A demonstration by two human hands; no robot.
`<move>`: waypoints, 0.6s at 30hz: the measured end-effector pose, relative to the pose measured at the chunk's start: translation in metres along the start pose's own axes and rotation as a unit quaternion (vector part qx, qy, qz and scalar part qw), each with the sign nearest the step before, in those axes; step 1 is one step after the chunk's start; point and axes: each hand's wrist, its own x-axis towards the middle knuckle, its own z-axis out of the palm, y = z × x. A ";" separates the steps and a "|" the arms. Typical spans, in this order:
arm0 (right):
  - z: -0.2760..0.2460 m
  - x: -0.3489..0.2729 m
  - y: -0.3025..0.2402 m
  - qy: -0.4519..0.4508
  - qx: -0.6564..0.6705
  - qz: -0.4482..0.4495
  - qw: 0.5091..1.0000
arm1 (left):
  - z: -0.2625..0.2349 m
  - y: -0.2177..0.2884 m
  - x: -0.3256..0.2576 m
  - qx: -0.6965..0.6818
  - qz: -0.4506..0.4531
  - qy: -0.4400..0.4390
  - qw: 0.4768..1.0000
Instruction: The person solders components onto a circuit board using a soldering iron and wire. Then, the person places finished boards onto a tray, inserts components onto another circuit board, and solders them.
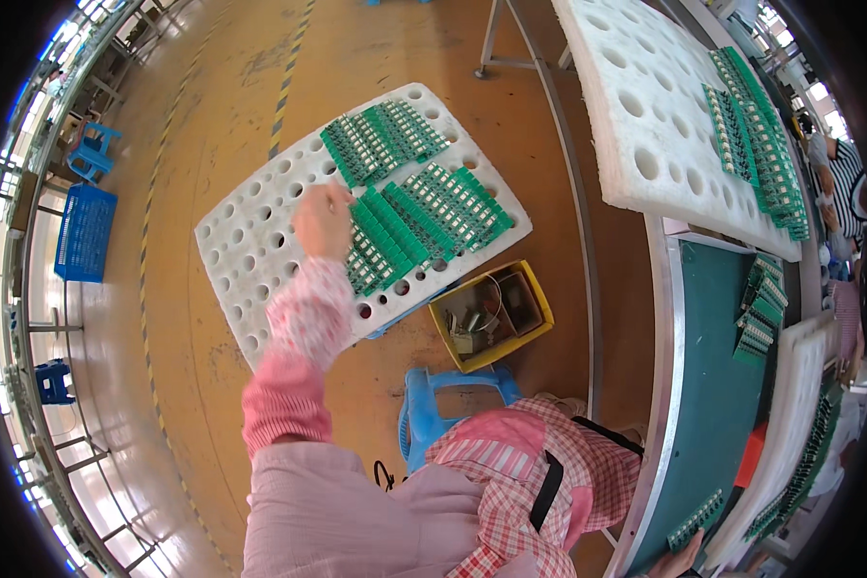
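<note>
My left hand (323, 220) reaches out over a white foam tray with round holes (250, 241) that rests beside me above the floor. Its fingers are curled at the edge of a row of green circuit boards (383, 246), and the back of the hand hides what they hold. Two more groups of green boards (383, 140) (455, 202) lie on the same tray. My right hand (679, 561) shows only partly at the bottom edge, beside a short row of green boards (696, 520) on the green belt (718, 385).
A yellow bin (539, 299) with metal parts and a blue stool (424, 405) sit below the tray. Another foam tray (636, 116) carries boards at upper right. A stack of boards (761, 308) lies on the belt. A blue crate (85, 231) stands at left. Another person (843, 169) works at right.
</note>
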 end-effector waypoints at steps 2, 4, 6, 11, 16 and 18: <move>0.002 0.002 -0.001 -0.005 0.011 0.013 1.000 | 0.018 -0.056 0.043 0.071 -0.070 0.023 0.995; 0.000 0.002 -0.004 -0.014 0.017 0.034 0.999 | 0.033 -0.067 0.070 0.093 -0.078 0.037 0.992; -0.004 0.003 -0.002 0.007 0.044 0.075 0.996 | 0.030 -0.052 0.092 0.094 -0.179 -0.143 0.969; 0.006 -0.004 -0.020 0.020 0.119 0.122 0.985 | 0.052 -0.042 0.107 0.149 -0.242 -0.165 0.944; 0.008 -0.009 -0.026 0.026 0.096 0.114 0.988 | 0.057 -0.044 0.111 0.152 -0.239 -0.142 0.949; 0.008 -0.007 -0.024 0.021 0.092 0.110 0.989 | 0.057 -0.048 0.113 0.107 -0.259 -0.120 0.952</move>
